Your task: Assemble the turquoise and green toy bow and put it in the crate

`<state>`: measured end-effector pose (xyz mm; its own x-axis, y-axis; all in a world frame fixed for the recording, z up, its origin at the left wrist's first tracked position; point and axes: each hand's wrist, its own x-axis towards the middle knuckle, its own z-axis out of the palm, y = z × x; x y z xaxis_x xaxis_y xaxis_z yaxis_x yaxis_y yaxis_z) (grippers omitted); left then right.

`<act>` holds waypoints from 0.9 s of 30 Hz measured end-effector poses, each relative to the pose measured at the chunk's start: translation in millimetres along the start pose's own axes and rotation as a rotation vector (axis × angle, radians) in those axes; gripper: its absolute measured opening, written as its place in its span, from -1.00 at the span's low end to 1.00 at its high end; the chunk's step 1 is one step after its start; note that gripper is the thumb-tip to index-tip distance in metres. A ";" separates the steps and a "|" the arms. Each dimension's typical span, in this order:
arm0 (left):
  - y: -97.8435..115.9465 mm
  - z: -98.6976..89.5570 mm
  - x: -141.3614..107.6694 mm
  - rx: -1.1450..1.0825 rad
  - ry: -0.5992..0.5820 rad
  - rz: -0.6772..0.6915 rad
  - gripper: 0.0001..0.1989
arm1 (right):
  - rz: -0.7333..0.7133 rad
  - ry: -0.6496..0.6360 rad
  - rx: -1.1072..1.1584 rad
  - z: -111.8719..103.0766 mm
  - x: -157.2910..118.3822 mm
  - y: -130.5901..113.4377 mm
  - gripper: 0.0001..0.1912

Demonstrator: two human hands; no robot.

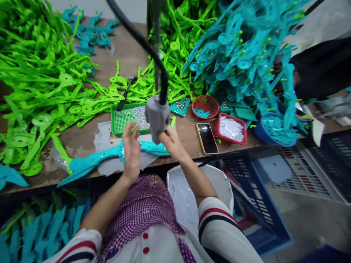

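A long teal plastic part [105,156] lies across a pale cloth at the table's front edge. Over its middle is my left hand [131,151], with the fingers apart and nothing in them; I cannot tell if it touches the part. A grey electric screwdriver [157,117] hangs from above on a black cable. My right hand [173,143] is closed at its lower end, with some fingers hidden behind the tool. Just behind the teal part sits a green tray [116,122] of small shiny metal pieces, probably screws.
Piles of green parts [35,73] and teal parts [238,47] crowd the table. A hammer [126,93] rests by the tray. To the right are a red bowl [215,111], a phone [207,138], a red box [245,137] and a blue bowl [261,133]. Crates stand below.
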<state>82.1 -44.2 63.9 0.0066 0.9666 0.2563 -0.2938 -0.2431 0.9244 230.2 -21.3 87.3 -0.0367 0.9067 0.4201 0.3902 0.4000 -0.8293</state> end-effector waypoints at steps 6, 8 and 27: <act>16.8 -10.0 57.0 -0.025 0.021 0.070 -0.59 | 0.219 0.486 -0.729 -128.1 -29.0 71.0 -0.68; 11.2 -22.5 63.0 -0.009 0.094 0.086 -0.63 | 0.405 0.614 -0.897 -182.4 -42.5 97.5 -0.67; 16.9 -111.7 58.7 0.261 -0.058 0.072 -0.64 | 0.756 0.562 -1.038 -231.1 -53.8 145.7 -0.74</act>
<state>-29.2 17.6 63.0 0.0514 0.9416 0.3329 -0.0393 -0.3311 0.9428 501.6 -42.6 29.0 0.7571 0.5833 0.2943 0.6528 -0.6585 -0.3745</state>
